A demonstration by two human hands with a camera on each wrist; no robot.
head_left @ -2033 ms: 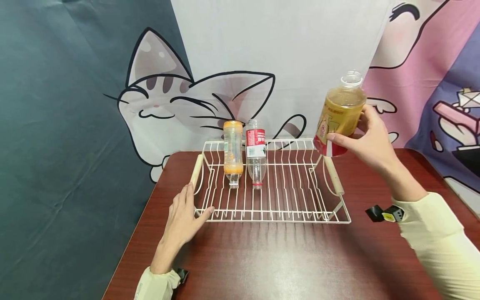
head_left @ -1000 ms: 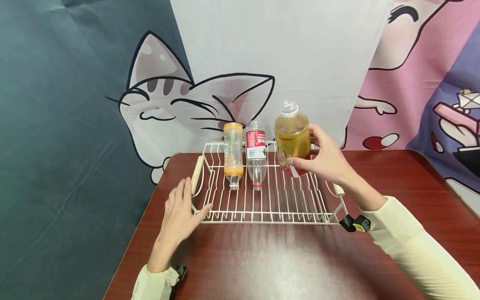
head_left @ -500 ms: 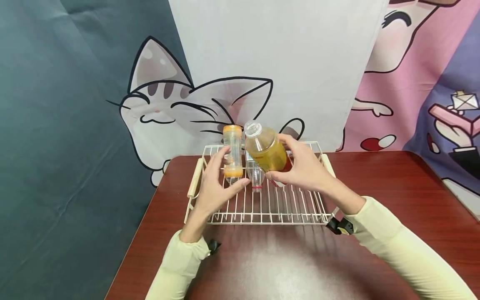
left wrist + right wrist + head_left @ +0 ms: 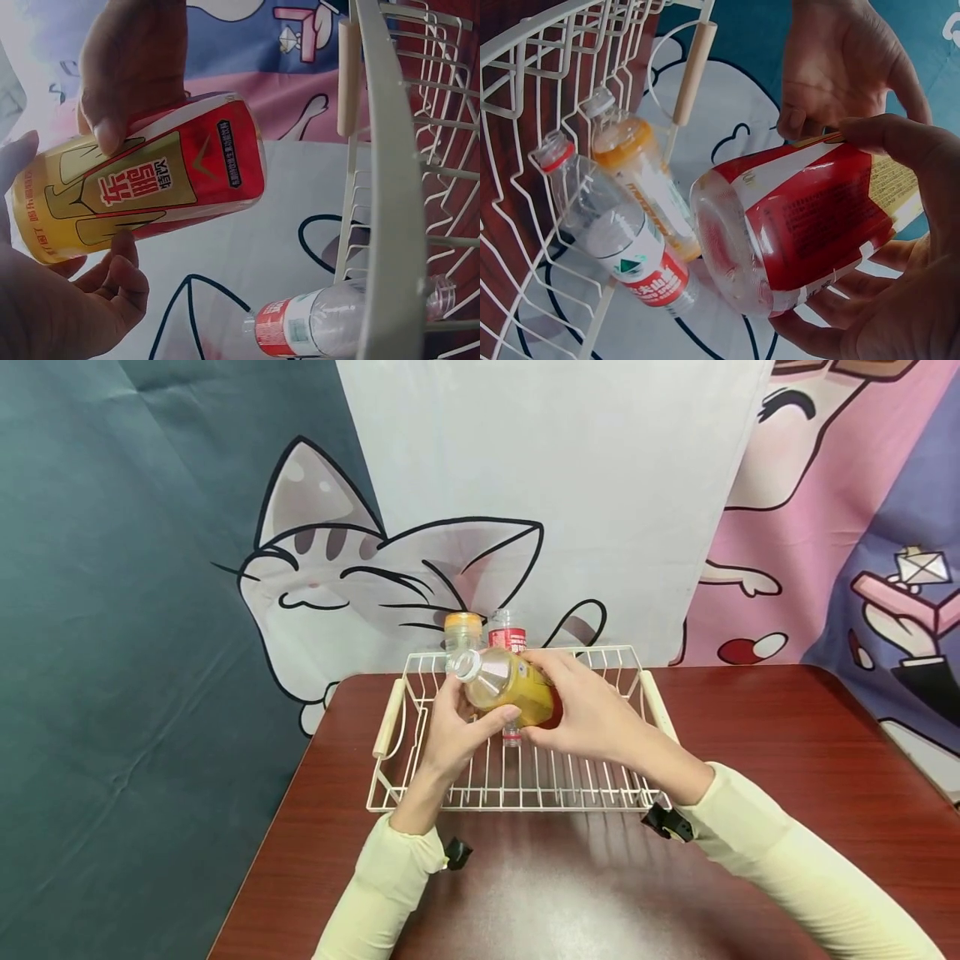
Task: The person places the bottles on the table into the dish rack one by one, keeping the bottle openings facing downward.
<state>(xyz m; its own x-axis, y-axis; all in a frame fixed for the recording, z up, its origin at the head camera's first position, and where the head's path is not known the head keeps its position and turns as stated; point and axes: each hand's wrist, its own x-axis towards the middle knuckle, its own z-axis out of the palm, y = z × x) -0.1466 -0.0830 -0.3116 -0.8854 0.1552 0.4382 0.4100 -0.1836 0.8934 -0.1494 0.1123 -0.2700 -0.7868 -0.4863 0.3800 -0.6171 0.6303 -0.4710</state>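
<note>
Both hands hold an uncapped plastic drink bottle [image 4: 521, 689] with a yellow and red label, tilted so its mouth points left. My left hand [image 4: 453, 735] grips the shoulder end, thumb in front and fingers behind. Around the lower, red part curl the fingers and thumb of my right hand [image 4: 592, 710]. In the right wrist view the clear base of this bottle shows. Behind and below it, a clear bottle with orange bands [image 4: 626, 146] and one with a red and white label [image 4: 656, 277] lean neck down in the white wire rack [image 4: 517, 810]; the head view partly hides them.
The rack has pale wooden handles on its left [image 4: 388, 718] and right [image 4: 657, 702] sides. It stands on a dark red-brown table [image 4: 757, 718], near its back edge. A cloth backdrop [image 4: 600, 468] with cartoon cats hangs right behind.
My right hand has carried the yellow and red bottle leftward over the rack and tipped it toward the left. My left hand has left the rack's left handle and taken hold of the bottle.
</note>
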